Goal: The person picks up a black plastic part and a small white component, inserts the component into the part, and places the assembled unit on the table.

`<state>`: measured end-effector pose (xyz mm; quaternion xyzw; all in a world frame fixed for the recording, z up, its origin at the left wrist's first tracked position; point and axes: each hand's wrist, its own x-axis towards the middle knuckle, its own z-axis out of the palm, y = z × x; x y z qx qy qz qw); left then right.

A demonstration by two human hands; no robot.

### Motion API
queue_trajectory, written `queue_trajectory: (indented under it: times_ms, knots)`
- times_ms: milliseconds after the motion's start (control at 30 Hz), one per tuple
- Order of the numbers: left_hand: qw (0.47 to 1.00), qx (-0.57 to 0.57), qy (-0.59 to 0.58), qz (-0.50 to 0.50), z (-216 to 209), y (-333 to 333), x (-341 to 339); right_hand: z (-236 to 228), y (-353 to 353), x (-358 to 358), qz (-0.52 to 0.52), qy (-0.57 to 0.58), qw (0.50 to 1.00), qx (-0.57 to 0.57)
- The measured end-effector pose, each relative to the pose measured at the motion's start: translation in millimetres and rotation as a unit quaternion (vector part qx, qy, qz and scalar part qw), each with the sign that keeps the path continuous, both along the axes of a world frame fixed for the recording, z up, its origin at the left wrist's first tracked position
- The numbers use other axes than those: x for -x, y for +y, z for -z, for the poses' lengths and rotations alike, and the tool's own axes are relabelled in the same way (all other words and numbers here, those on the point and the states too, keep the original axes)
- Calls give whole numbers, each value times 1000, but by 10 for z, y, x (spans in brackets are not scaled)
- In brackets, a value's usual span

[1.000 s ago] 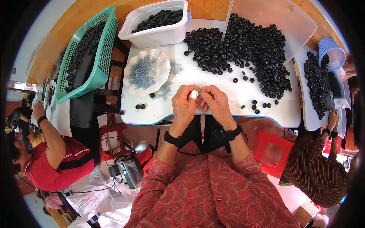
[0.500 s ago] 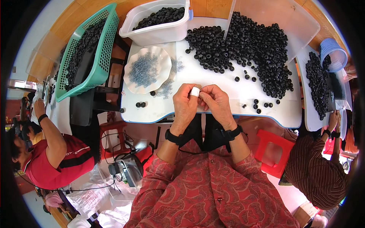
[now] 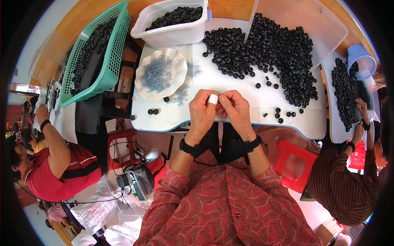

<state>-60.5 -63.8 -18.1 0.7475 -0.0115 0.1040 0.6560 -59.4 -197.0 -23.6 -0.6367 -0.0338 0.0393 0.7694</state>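
Note:
My left hand [image 3: 202,114] and my right hand [image 3: 236,111] meet over the front edge of the white table [image 3: 250,92]. Both are closed, thumbs and fingertips pinched together. Whatever they grip is hidden between the fingers. White tape [image 3: 213,99] wraps one digit of the left hand. Left of my hands lies a scalloped white plate [image 3: 180,70] with small clear bluish pieces [image 3: 156,76], some spilled beside it. A large heap of black ring-shaped parts [image 3: 283,53] spreads at the far right. Several loose black parts [image 3: 280,115] sit near my right hand.
A white tub [image 3: 176,36] and a green basket [image 3: 117,53], both with black parts, stand at back left. A translucent bin [image 3: 316,24] leans over the heap. Co-workers sit left [image 3: 61,172] and right [image 3: 342,184]; a red stool [image 3: 296,164] stands right of me.
My hands stay pinched together with only slight finger movement. The view has shifted slightly. At the right table, a co-worker's hand has reached farther toward the black parts.

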Motion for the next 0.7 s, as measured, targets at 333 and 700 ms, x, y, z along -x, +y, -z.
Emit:
queue_trajectory:
  times_ms: [333,700]
  knots:
    - [994,92,47,25,37,35,-6,-8,37,7,26,-12,1000,-12]
    - [999,17,32,1,32,10,-22,43,59,16,63,-103,993,11]
